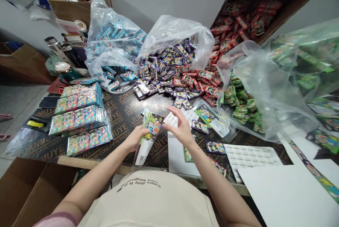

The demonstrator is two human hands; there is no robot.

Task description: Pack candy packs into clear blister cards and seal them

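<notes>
My left hand (137,137) grips a clear plastic packaging bag (143,151) by its side, thumb on the front. Its upper part carries a printed black and green label, and a barcode sits lower down. Just right of it my right hand (180,127) hovers with fingers apart and nothing visible in them. A small blue packet (145,111) shows behind the bag's top edge. Beyond my right hand lie a flat stack of similar printed bags (212,118) and a loose purple packet (200,126).
Heaps of purple packets (164,64), red packets (202,80) and green packets (242,103) spill from plastic bags and a carton. Filled multi-packs (79,115) are stacked at left, beside a yellow cutter (35,123). A sticker sheet (253,156) and white paper (288,191) lie at right.
</notes>
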